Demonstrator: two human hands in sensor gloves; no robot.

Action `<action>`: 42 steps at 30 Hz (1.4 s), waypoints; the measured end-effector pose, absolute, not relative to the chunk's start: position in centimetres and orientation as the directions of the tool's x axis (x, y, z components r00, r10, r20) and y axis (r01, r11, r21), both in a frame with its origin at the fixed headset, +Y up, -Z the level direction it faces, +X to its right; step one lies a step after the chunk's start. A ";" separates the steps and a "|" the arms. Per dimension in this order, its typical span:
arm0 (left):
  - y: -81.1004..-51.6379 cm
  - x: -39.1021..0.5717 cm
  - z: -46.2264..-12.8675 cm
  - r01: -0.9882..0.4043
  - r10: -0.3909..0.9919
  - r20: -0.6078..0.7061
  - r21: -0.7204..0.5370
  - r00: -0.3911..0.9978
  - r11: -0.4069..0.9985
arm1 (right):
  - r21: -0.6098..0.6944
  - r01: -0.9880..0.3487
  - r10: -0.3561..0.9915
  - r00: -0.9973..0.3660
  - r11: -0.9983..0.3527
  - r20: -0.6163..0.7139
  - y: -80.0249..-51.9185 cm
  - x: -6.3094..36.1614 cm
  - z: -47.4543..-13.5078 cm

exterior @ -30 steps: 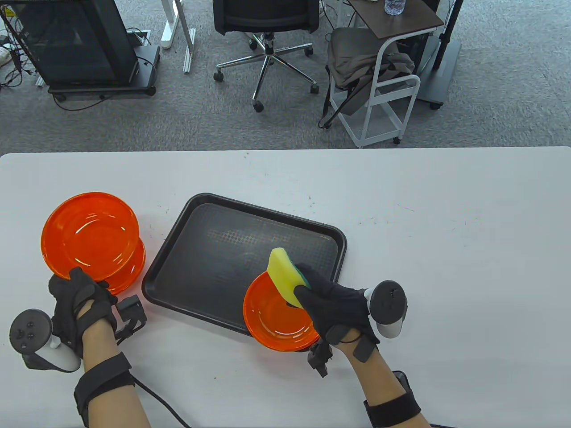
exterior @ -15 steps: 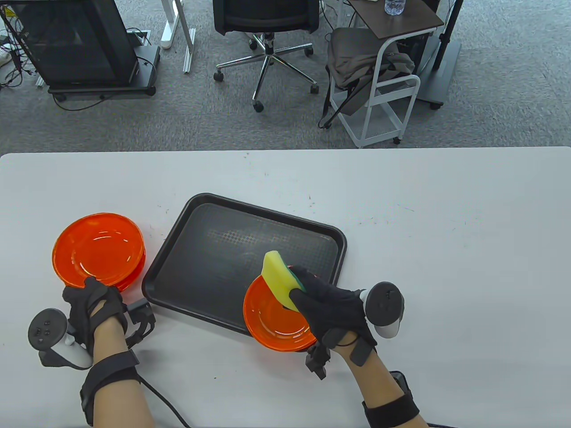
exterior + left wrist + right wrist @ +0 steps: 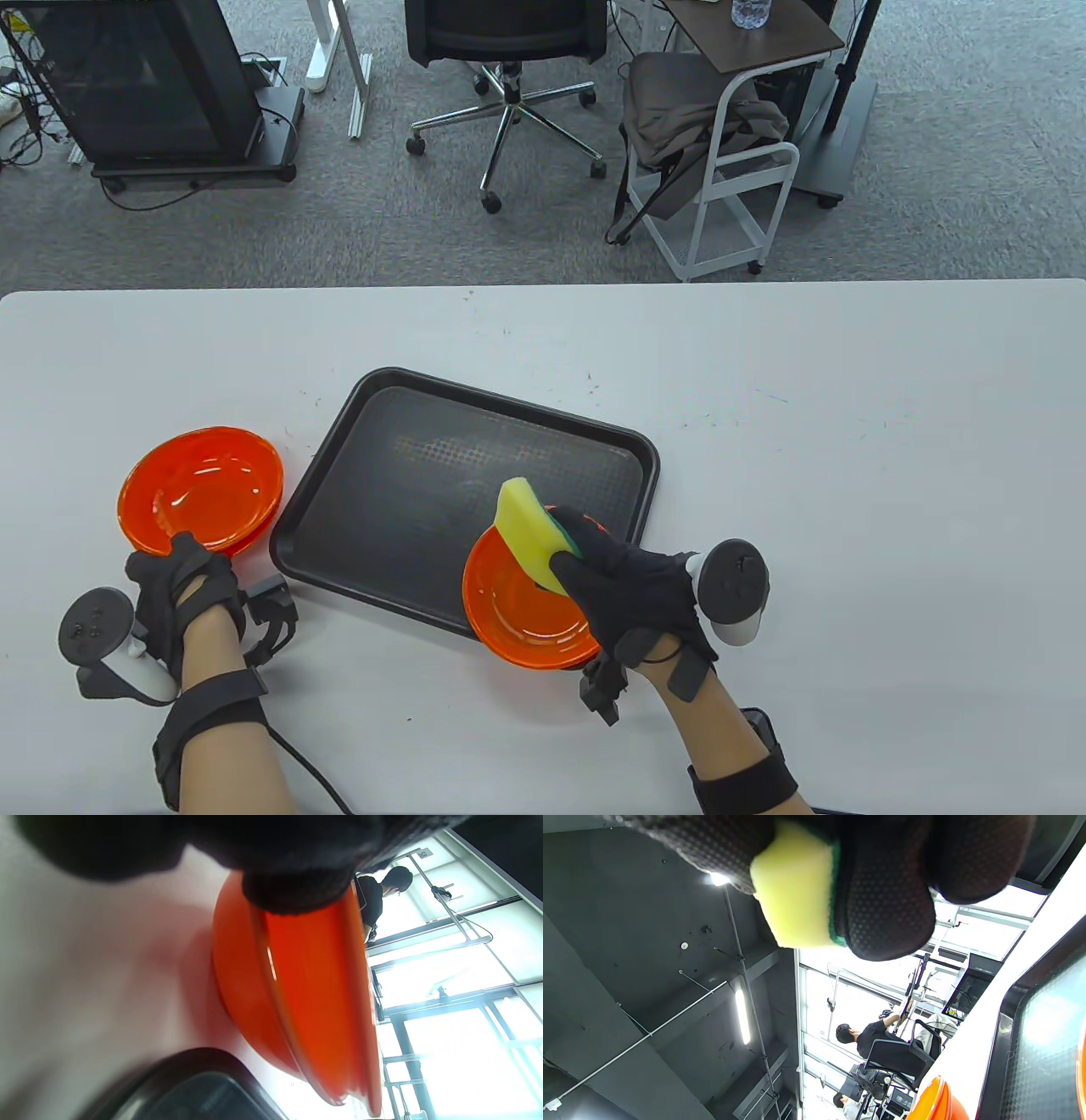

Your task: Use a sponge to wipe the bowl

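An orange bowl (image 3: 522, 598) sits on the near right corner of the black tray (image 3: 407, 492). My right hand (image 3: 564, 548) grips a yellow sponge with a green back (image 3: 526, 526) and holds it tilted over the bowl's far right rim. In the right wrist view the sponge (image 3: 797, 891) is pinched between gloved fingers (image 3: 882, 904). A stack of orange bowls (image 3: 204, 488) lies on the table left of the tray. My left hand (image 3: 178, 548) holds the near rim of the stack's top bowl. In the left wrist view a fingertip (image 3: 292, 887) presses on that rim (image 3: 305, 993).
The tray's far and left parts (image 3: 424, 441) are bare. The white table (image 3: 848, 424) stretches right of the tray. An office chair (image 3: 509, 51) and a white cart (image 3: 730, 161) stand on the floor beyond the far edge.
My left hand has lowered the raised orange bowl onto the stack and shifted right and nearer. My right hand with the sponge has moved slightly left and down over its bowl.
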State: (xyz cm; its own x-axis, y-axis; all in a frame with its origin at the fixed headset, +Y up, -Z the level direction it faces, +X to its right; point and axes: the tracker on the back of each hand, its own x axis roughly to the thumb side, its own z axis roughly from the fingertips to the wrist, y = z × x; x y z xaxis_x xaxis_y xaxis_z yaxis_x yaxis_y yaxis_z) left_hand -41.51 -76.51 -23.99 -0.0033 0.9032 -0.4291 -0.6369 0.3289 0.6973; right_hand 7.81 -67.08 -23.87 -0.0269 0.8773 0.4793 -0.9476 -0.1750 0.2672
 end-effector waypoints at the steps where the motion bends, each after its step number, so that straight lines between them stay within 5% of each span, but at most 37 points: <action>1: -76.5 -41.5 -23.9 -0.641 0.901 -0.434 0.692 -0.002 0.332 | 0.269 -0.947 0.877 -0.028 -0.177 0.479 -67.1 7.8 -23.9; 13: -75.5 -41.5 -23.4 -0.667 0.871 -0.488 0.633 0.049 0.392 | 0.266 -0.948 0.881 -0.032 -0.177 0.472 -67.1 7.9 -23.8; 24: -72.6 -40.0 -24.7 -0.750 0.896 -0.394 0.525 0.206 0.403 | 0.268 -0.948 0.880 -0.025 -0.172 0.474 -67.1 8.0 -23.9; 28: -72.1 -38.1 -25.9 -0.828 0.878 -0.376 0.357 0.297 0.433 | 0.262 -0.950 0.879 -0.025 -0.169 0.476 -67.0 8.2 -23.9; 33: -72.5 -32.9 -27.6 -0.911 0.838 -0.369 -0.068 0.403 0.408 | 0.261 -0.951 0.879 -0.024 -0.167 0.476 -67.0 8.3 -24.0; 42: -74.3 -24.3 -28.4 -0.748 0.709 -0.279 -0.411 0.647 0.521 | 0.268 -0.945 0.880 -0.037 -0.185 0.474 -67.1 8.2 -24.0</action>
